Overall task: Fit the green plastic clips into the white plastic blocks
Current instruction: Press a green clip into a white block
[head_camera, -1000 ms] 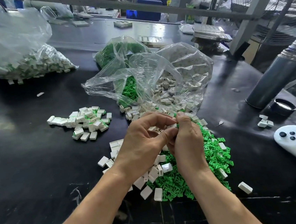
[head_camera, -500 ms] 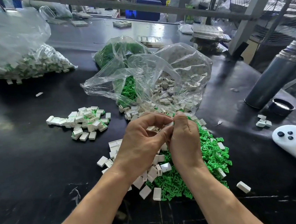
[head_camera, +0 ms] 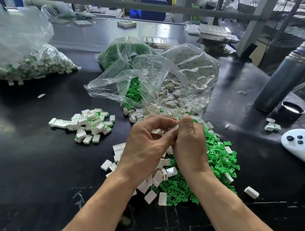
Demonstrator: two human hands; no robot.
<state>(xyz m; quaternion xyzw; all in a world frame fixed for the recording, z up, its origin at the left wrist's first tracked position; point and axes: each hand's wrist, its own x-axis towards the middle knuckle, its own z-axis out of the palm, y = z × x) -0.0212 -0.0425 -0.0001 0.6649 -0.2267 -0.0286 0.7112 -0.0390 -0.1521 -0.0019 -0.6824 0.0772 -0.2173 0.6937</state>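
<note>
Head view: clip insertion in progress above the parts pile

Your left hand [head_camera: 147, 144] and right hand [head_camera: 189, 145] meet, fingers curled, over the loose heap. The left hand pinches a white block [head_camera: 158, 131] between thumb and forefinger. The right hand's fingertips close against that block; the clip they presumably hold is hidden. Green clips [head_camera: 216, 157] lie heaped directly beneath your hands on the black counter [head_camera: 41, 174], mixed with unfilled blocks [head_camera: 160, 176]. Finished blocks [head_camera: 90, 124] lie well apart to the left. The step in hand appears to be seating one clip. Next, press it fully home, then deposit the block on the finished pile.
</note>
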